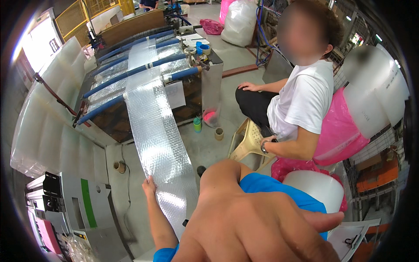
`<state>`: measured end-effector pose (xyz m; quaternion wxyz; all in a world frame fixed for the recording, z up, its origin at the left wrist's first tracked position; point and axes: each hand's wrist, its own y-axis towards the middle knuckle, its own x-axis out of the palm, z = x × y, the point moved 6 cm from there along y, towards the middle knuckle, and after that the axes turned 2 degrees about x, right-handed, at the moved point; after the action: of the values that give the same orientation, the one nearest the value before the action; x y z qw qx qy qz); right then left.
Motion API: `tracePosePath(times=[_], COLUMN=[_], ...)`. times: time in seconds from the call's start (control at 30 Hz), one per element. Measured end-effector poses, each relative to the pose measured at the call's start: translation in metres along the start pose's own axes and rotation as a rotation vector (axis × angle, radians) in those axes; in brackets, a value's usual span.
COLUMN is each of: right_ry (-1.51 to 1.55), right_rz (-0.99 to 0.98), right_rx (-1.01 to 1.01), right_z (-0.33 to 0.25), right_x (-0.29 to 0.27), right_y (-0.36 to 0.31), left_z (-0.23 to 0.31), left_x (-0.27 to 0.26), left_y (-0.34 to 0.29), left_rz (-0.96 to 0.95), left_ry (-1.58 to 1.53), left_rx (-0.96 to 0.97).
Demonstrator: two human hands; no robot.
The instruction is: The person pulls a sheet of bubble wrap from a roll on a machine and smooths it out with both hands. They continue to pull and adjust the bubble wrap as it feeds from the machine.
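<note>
My left forearm (159,220) reaches forward, with the left hand (149,187) at its end partly curled. My right wrist (221,177) is bent, and the right hand (257,222) looms close to my eyes, back showing, thumb (324,220) pointing rightward, fingertips hidden.

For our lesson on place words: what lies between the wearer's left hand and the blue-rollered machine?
In the head view, a strip of clear bubble wrap stretches from the wearer's left hand to the machine with blue rollers.

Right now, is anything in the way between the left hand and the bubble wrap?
Nothing visible: the left hand touches the bubble wrap at its left edge. The right hand hides part of the view.
</note>
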<state>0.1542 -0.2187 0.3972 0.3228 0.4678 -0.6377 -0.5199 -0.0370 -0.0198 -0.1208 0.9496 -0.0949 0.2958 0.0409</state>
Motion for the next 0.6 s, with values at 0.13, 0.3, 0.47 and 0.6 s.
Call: tracePosePath(times=[0.13, 0.3, 0.47, 0.6], right_ry=[0.041, 0.016, -0.04, 0.005], right_rz=[-0.114, -0.234, -0.221, 0.157], right_rx=[0.195, 0.458, 0.603, 0.24], right_z=[0.033, 0.072, 0.088, 0.065], right_x=[-0.038, -0.1, -0.165, -0.237], right_y=[-0.007, -0.022, -0.036, -0.028], left_z=[0.029, 0.057, 0.061, 0.049], left_x=[0.017, 0.037, 0.074, 0.072], left_y=[0.041, 0.098, 0.166, 0.227], left_rz=[-0.048, -0.043, -0.051, -0.005], left_ry=[-0.022, -0.056, -0.168, -0.162], left_rx=[-0.038, 0.015, -0.053, 0.024])
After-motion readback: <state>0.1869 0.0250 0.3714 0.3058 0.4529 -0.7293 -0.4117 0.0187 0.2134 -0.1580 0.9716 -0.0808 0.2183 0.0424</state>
